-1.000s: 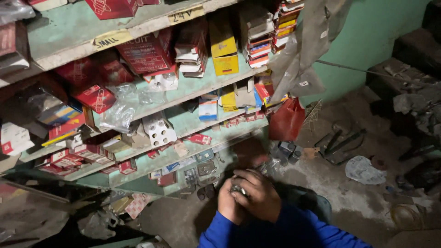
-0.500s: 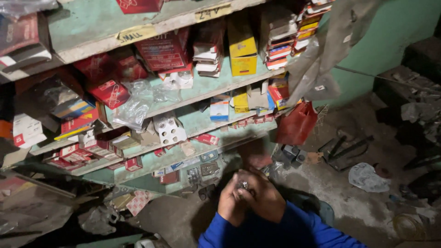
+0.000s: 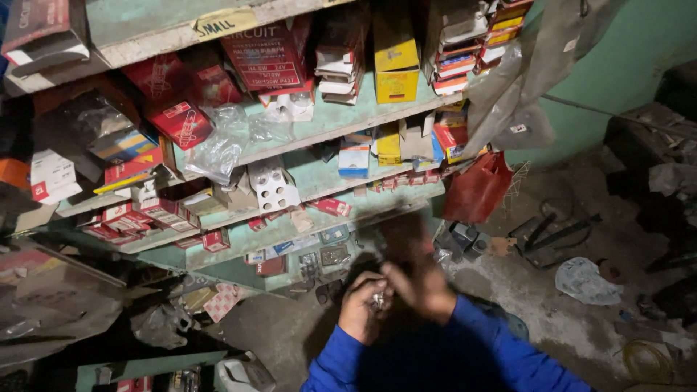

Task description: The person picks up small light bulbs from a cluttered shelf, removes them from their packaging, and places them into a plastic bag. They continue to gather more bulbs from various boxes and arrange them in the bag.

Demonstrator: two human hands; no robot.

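Note:
Both my hands meet low in the middle of the view, blue sleeves running down to the bottom edge. My left hand (image 3: 361,308) is curled around a small shiny metal part (image 3: 377,298), which shows between the fingers. My right hand (image 3: 421,287) is blurred with motion and touches the same part from the right, fingers bent over it. What the part is cannot be made out. Just beyond the hands stand green shelves (image 3: 327,123) packed with small boxes.
Red and yellow cartons (image 3: 396,54) and clear plastic bags (image 3: 218,149) fill the shelves. A red bag (image 3: 477,187) hangs at the shelf end. Dark metal tools (image 3: 548,232) and a crumpled rag (image 3: 584,279) lie on the dirty floor at right.
The view has shifted slightly, shelves sliding right and down. My hands stay together on the small part; the right hand is now blurred and moving over it.

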